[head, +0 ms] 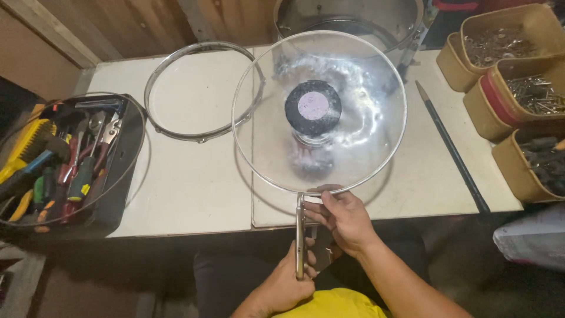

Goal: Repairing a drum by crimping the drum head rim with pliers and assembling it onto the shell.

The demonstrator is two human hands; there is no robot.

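Note:
A clear round drumhead (353, 147) with a thin metal rim rests on top of a jar with a black lid (313, 108) on the white table (188, 188). My right hand (344, 217) grips the drumhead's near edge. My left hand (288, 282) is closed around the handles of metal pliers (300, 241), whose jaws clamp the rim at the near edge. A metal drum hoop (154, 82) lies flat on the table to the left.
An open toolbox (76, 165) full of screwdrivers and pliers sits at the left, ringed by a thin wire hoop. Tan bins (500, 65) of screws and hardware stand at the right. A long dark rod (450, 147) lies on the table. A metal drum shell (353, 17) stands behind.

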